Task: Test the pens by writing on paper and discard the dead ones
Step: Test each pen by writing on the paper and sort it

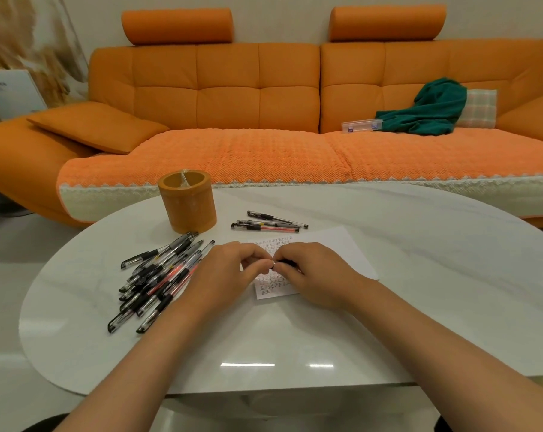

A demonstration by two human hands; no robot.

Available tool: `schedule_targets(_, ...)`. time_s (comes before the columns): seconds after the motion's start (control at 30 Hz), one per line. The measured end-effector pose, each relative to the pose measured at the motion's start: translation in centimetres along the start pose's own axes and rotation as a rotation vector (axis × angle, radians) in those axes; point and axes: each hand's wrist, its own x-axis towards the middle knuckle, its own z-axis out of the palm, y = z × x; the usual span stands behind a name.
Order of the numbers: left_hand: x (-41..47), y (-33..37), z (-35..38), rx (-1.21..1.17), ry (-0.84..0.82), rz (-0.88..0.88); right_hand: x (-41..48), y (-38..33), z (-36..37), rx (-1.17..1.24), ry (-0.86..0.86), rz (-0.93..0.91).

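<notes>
Head view has my left hand (229,269) and right hand (307,272) pinching one pen (284,262) over the paper (341,247), probably uncapping, so I'd pull straight and keep the tip clear.

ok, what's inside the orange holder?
Looking into the orange holder, only a thin pale divider across its mouth shows, with no pens sticking out. Its walls hide the bottom, so small contents can't be ruled out.
</notes>
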Motion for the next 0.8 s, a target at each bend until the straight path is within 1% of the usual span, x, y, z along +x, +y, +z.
schedule_targets(0.17, -0.1, -0.2, -0.4, -0.028, 0.013, -0.011, 0.1, -0.3, 0.0, -0.117, 0.065, -0.002)
schedule_targets(0.3, -0.1, -0.6, -1.0, 0.008, -0.017, -0.017, 0.1, -0.8, -0.3, -0.097, 0.008, 0.02)
schedule_targets(0.4, -0.1, -1.0, -1.5, 0.122, -0.057, -0.063, 0.0, -0.6, -0.3, -0.131, -0.028, 0.066)
schedule_targets(0.47, -0.1, -1.3, -1.8, 0.198, -0.07, -0.102, -0.2, -0.2, -0.3, -0.089, -0.046, 0.086)
schedule_targets(0.53, 0.0, -1.5, -1.8, 0.248, -0.079, -0.128, -0.4, 0.1, -0.5, 0.008, -0.058, 0.078)
schedule_targets(0.7, 0.1, -1.6, -1.0, 0.31, -0.164, -0.142, -0.2, 0.9, -0.9, 0.141, 0.016, 0.089)
schedule_targets(0.8, 0.3, -1.5, -0.5, 0.302, -0.154, -0.14, 0.0, 1.4, -1.0, 0.218, 0.038, 0.119)
